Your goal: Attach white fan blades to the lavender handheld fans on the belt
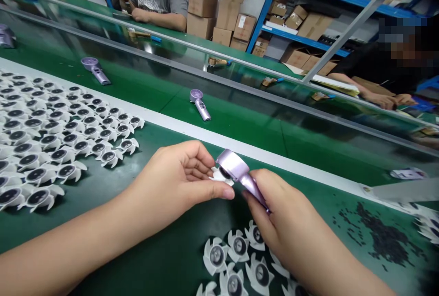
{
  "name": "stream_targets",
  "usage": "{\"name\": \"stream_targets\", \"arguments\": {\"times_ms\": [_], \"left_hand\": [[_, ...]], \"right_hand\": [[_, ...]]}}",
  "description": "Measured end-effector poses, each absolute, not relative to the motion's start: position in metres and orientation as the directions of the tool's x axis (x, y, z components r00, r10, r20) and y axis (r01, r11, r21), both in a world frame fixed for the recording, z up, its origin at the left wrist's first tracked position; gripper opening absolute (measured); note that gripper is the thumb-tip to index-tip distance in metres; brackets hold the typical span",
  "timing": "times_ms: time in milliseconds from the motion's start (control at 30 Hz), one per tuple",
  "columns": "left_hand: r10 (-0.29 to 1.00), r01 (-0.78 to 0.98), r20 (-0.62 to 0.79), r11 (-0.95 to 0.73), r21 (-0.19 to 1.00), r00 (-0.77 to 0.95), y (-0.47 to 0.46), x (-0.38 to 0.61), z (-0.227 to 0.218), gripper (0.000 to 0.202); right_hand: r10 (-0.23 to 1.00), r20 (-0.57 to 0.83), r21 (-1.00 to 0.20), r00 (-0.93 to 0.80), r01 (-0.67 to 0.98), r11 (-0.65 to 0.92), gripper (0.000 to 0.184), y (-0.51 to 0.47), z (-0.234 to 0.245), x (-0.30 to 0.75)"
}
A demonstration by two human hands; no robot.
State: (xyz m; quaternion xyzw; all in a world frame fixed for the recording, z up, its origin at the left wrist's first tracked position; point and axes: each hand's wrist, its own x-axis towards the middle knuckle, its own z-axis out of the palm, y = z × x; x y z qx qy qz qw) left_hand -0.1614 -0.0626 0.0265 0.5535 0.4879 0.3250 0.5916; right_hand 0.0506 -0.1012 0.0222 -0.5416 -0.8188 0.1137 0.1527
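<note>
In my right hand (274, 204) is a purple handheld fan body (233, 163), gripped by its handle with the round head tilted toward my left. My left hand (187, 175) curls around a white fan blade (219, 176), holding it between thumb and fingers. The blade sits right at the open underside of the fan head; whether it is seated there I cannot tell. Below my right hand lies a group of loose white fan blades (238, 245) with their metal-lined hubs facing up. Left of my left hand, many more white fan blades (70, 138) cover the bench in rows.
Beyond a white edge strip (178, 127), a green belt carries purple fan bodies (199, 104). Small black pieces (386, 234) are heaped at the right. Across the line, two people sit before shelves (308, 35) and cardboard boxes (202, 8). A metal frame bar (360, 24) slants at the upper right.
</note>
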Motion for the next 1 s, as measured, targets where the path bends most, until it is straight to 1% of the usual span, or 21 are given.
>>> {"name": "stream_targets", "arguments": {"times_ms": [100, 200, 333, 400, 500, 533, 600, 633, 667, 700, 767, 800, 833, 900, 933, 1000], "left_hand": [[0.908, 0.179, -0.277, 0.230, 0.956, 0.313, -0.061, -0.162, 0.025, 0.045], [0.875, 0.114, -0.332, 0.312, 0.943, 0.352, -0.059, -0.164, 0.023, 0.051], [0.824, 0.033, -0.355, 0.381, 0.924, 0.441, -0.056, -0.166, 0.019, 0.052], [0.804, -0.011, -0.362, 0.416, 0.909, 0.472, -0.056, -0.167, 0.018, 0.049], [0.753, -0.071, -0.405, 0.510, 0.857, 0.518, -0.057, -0.166, 0.017, 0.046], [0.733, -0.072, -0.425, 0.539, 0.839, 0.531, -0.057, -0.166, 0.017, 0.048], [0.707, -0.009, -0.465, 0.555, 0.832, 0.533, -0.056, -0.166, 0.017, 0.061], [0.721, 0.053, -0.470, 0.519, 0.853, 0.510, -0.055, -0.166, 0.017, 0.069], [0.745, 0.139, -0.460, 0.453, 0.881, 0.483, -0.055, -0.165, 0.018, 0.073], [0.770, 0.246, -0.440, 0.365, 0.898, 0.462, -0.054, -0.164, 0.019, 0.074], [0.787, 0.462, -0.394, 0.158, 0.873, 0.476, -0.057, -0.162, 0.022, 0.064], [0.772, 0.546, -0.375, 0.043, 0.837, 0.514, -0.059, -0.160, 0.023, 0.058], [0.749, 0.603, -0.359, -0.068, 0.795, 0.557, -0.061, -0.159, 0.023, 0.052], [0.721, 0.643, -0.309, -0.241, 0.727, 0.620, -0.066, -0.157, 0.022, 0.045], [0.712, 0.644, -0.286, -0.297, 0.704, 0.641, -0.067, -0.157, 0.021, 0.043], [0.695, 0.645, -0.272, -0.352, 0.678, 0.665, -0.065, -0.159, 0.016, 0.037]], "right_hand": [[0.898, 0.138, -0.256, -0.418, 0.861, 0.440, 0.016, -0.100, 0.024, 0.053], [0.878, 0.140, -0.211, -0.457, 0.853, 0.477, 0.016, -0.098, 0.024, 0.055], [0.852, 0.111, -0.151, -0.512, 0.838, 0.524, 0.015, -0.096, 0.021, 0.058], [0.845, 0.080, -0.173, -0.529, 0.827, 0.534, 0.015, -0.096, 0.020, 0.057], [0.857, 0.048, -0.288, -0.513, 0.814, 0.504, 0.014, -0.098, 0.023, 0.054], [0.862, 0.042, -0.340, -0.506, 0.804, 0.488, 0.017, -0.098, 0.026, 0.053], [0.883, 0.044, -0.405, -0.467, 0.799, 0.443, 0.022, -0.094, 0.031, 0.056], [0.906, 0.048, -0.396, -0.421, 0.825, 0.404, 0.023, -0.089, 0.034, 0.061], [0.935, 0.052, -0.339, -0.352, 0.874, 0.348, 0.024, -0.082, 0.035, 0.068], [0.963, 0.057, -0.249, -0.262, 0.931, 0.268, 0.027, -0.071, 0.035, 0.078], [0.995, 0.078, -0.040, -0.066, 0.997, 0.069, 0.031, -0.045, 0.030, 0.105], [0.996, 0.087, 0.028, 0.009, 1.000, -0.012, 0.033, -0.030, 0.025, 0.121], [0.994, 0.089, 0.060, 0.057, 0.996, -0.062, 0.035, -0.016, 0.020, 0.138], [0.991, 0.078, 0.090, 0.111, 0.989, -0.118, 0.035, 0.007, 0.009, 0.169], [0.991, 0.071, 0.097, 0.116, 0.988, -0.122, 0.035, 0.013, 0.005, 0.183], [0.993, 0.071, 0.106, 0.094, 0.989, -0.101, 0.035, 0.015, 0.001, 0.203]]}}
